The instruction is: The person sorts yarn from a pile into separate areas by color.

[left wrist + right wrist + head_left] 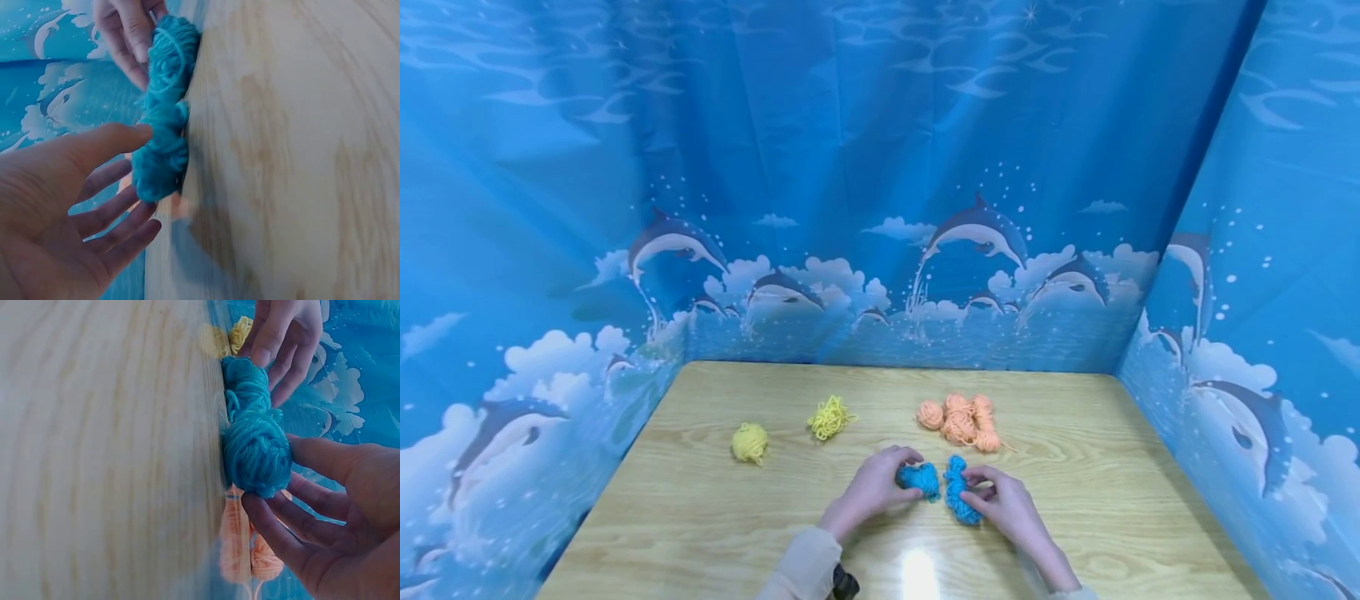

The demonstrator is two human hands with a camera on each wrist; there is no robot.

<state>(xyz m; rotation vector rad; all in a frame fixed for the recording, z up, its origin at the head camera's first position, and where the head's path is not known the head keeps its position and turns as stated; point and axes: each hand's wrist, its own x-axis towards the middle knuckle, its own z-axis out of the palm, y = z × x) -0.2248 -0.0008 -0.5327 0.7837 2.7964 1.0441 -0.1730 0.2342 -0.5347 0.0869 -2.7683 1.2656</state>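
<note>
Two bundles of blue yarn lie close together on the table near its middle. My left hand [880, 481] pinches the left blue yarn bundle [921, 479] between thumb and fingers. The right blue yarn bundle [961, 492] is longer, with a narrower waist, and my right hand [1006, 502] holds it from its right side. In the left wrist view, the left thumb lies on the near blue yarn [161, 156]. In the right wrist view, the right thumb and fingertips touch the rounded end of the other blue yarn [256, 456].
Behind the blue yarn lie a small peach ball [930, 415] and peach yarn bundles [959, 421] with a loose tail. To the left are a yellow yarn ball [749, 442] and a loose yellow yarn tangle [831, 417]. A dolphin-print curtain [865, 208] surrounds the wooden table [700, 533].
</note>
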